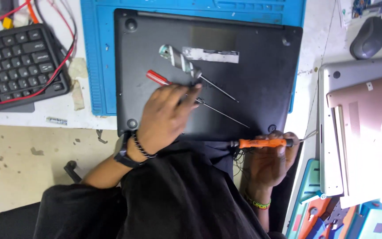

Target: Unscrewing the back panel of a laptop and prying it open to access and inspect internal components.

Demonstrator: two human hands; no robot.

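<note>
A black laptop (253,66) lies upside down on a blue work mat (94,57). My left hand (166,117) rests flat on its bottom cover, fingers over the red-handled screwdriver (158,78). A second screwdriver with a clear striped handle (180,59) lies just above it on the cover. My right hand (268,161) is at the laptop's near right corner, closed around an orange-handled screwdriver (261,143) held sideways along the laptop's near edge. A black watch and bead bracelet sit on my left wrist.
A black keyboard (16,62) with red and black wires lies at the left. A grey mouse (368,37) is at top right. Stacked silver and pink laptops (363,132) sit at the right, with coloured tools and cases (332,217) below them.
</note>
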